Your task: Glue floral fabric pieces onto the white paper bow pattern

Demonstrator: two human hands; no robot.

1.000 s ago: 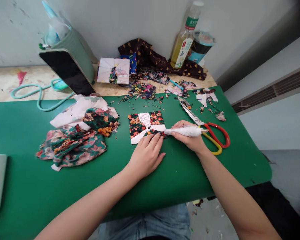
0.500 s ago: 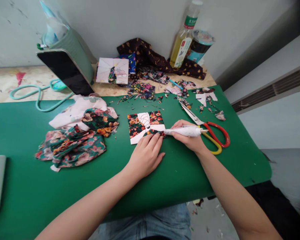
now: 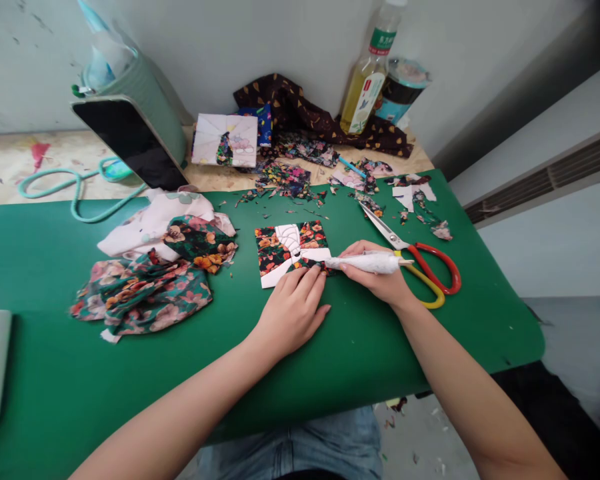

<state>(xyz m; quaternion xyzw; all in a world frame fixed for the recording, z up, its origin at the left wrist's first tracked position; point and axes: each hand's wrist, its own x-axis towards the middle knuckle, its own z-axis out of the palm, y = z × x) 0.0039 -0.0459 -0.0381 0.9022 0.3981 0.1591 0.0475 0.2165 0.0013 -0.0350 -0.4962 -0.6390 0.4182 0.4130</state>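
Observation:
A square panel (image 3: 287,238) with dark floral fabric pieces and white sections drawn with lines lies flat on the green mat. Across its lower right edge rests my left hand (image 3: 293,310), fingers stretched out and pressing it down. My right hand (image 3: 375,277) grips a pen-like tool wrapped in white (image 3: 373,263), with a thin stick poking out of its back end. The tool's tip meets the panel's right edge, close to my left fingertips. Just beyond my right hand lie scissors (image 3: 393,238) with one red and one yellow handle.
Crumpled floral cloth (image 3: 155,293) lies on the left of the green mat (image 3: 360,360). A phone (image 3: 130,143) leans on a green container (image 3: 150,87). Fabric scraps (image 3: 285,179), a patterned white card (image 3: 230,137), a bottle (image 3: 365,93) and a cup (image 3: 400,93) stand or lie along the back.
The back end of the white-wrapped tool has dipped slightly in my right hand. My left hand stays in place on the panel.

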